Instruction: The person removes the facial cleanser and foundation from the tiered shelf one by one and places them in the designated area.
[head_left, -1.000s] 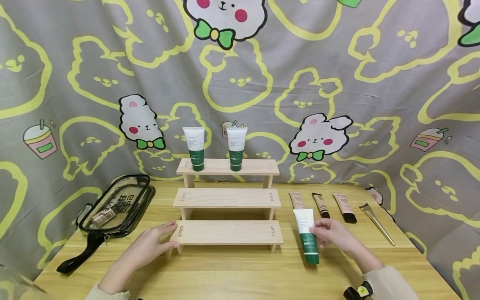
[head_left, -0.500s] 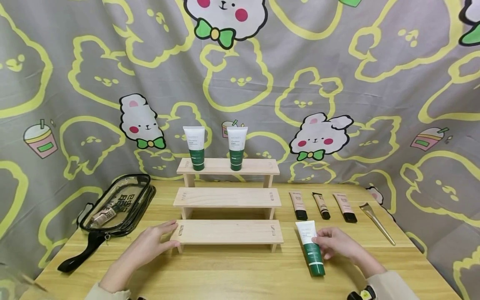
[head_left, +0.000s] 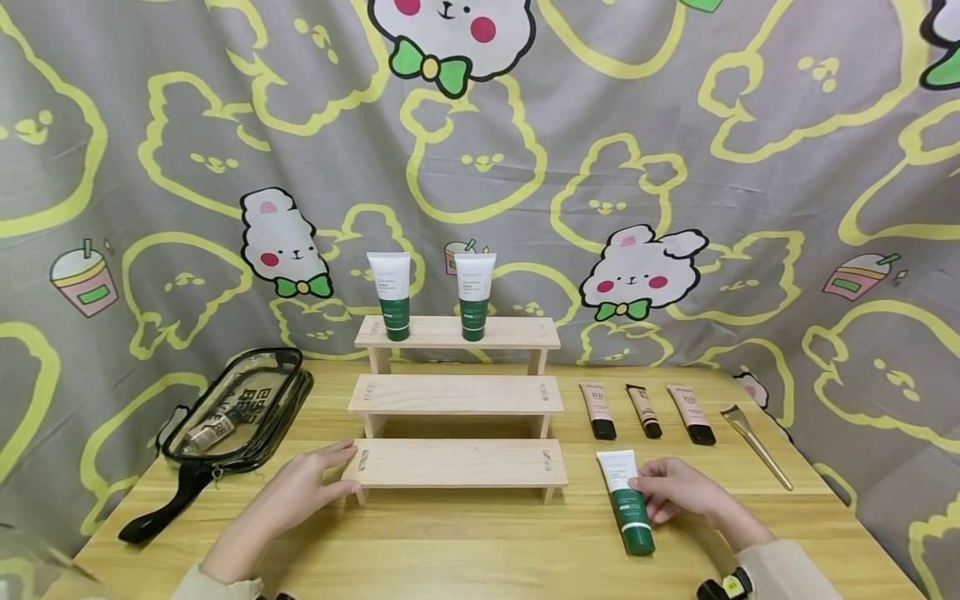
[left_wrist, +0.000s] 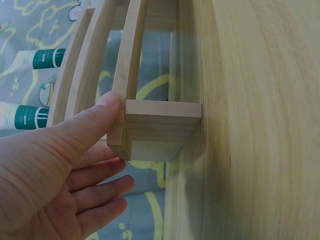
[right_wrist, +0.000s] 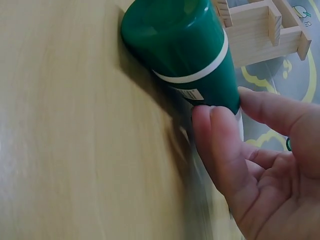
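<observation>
On the right of the head view, my right hand (head_left: 678, 490) pinches a white-and-green squeeze tube (head_left: 628, 504) between thumb and fingers. Its green cap (right_wrist: 165, 30) points toward me, close over the tabletop. At the left end of a three-step wooden display stand (head_left: 461, 462), my left hand (head_left: 307, 492) holds the lowest step. The left wrist view shows my thumb (left_wrist: 107, 100) on one face of the board and the index finger behind it, other fingers loosely bent. Two matching tubes stand on their caps on the top step, a left tube (head_left: 393, 296) and a right tube (head_left: 475, 296).
Behind the right hand lie three small tubes: a pink BB tube (head_left: 597, 411), a slimmer beige tube (head_left: 643, 410) and another pink tube (head_left: 691, 414). A gold makeup brush (head_left: 757, 447) lies beside them. A clear black-trimmed pouch (head_left: 236, 408) sits left; a patterned curtain (head_left: 525, 167) hangs behind.
My right hand has brought the green-and-white tube down and toward me, slightly right, uncovering the pink BB tube behind it. The left hand has stayed at the stand.
</observation>
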